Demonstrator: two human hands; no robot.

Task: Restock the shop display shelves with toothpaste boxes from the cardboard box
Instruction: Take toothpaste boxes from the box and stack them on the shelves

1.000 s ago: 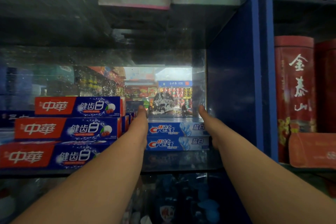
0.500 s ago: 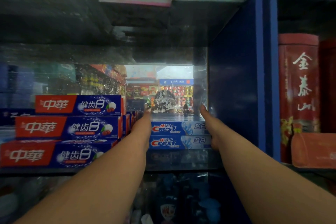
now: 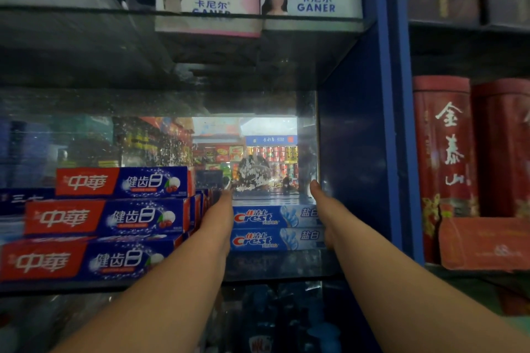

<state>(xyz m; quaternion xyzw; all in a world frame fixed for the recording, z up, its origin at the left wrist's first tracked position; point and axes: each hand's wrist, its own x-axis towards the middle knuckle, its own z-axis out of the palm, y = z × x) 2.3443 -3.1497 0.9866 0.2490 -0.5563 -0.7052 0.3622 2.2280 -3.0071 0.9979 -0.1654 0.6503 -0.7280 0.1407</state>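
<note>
- Head view: two stacked blue-and-white Crest toothpaste boxes [image 3: 275,228] lie on the glass shelf [image 3: 272,265], just right of the red-and-blue toothpaste boxes [image 3: 114,218].
- The left hand [image 3: 222,209] lies against the stack's left end and the right hand [image 3: 322,206] against its right end, fingers straight.

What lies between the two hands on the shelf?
Two stacked Crest toothpaste boxes lie between the left hand and the right hand, shown in the head view.
</note>
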